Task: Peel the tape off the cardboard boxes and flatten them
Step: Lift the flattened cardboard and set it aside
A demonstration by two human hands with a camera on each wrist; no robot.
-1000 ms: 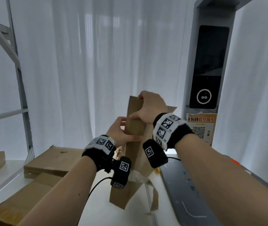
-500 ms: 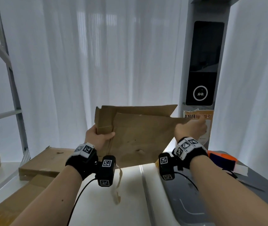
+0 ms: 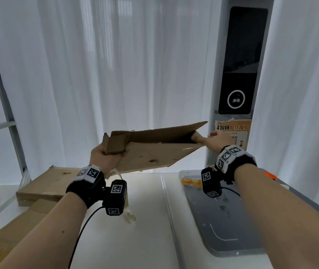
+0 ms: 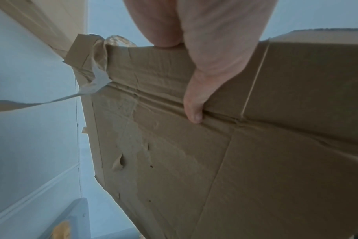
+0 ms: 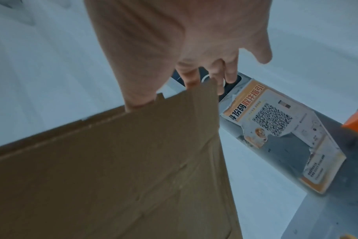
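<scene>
Above the table (image 3: pixel 145 230), both hands grip the cardboard box (image 3: pixel 151 152), right hand (image 3: pixel 216 139) fingertips seemingly hidden inside.

Two hands, the left hand (image 3: pixel 104 155) and the right hand (image 3: pixel 216 139), share one opened cardboard box (image 3: pixel 151 152) trailing one loose strip of tape (image 4: pixel 51 101). Two flattened boxes (image 3: pixel 46 183) lie stacked at the table's left edge. One QR-code notice (image 3: pixel 234 133) and one dark screen panel (image 3: pixel 241 61) occupy one grey pillar.
</scene>
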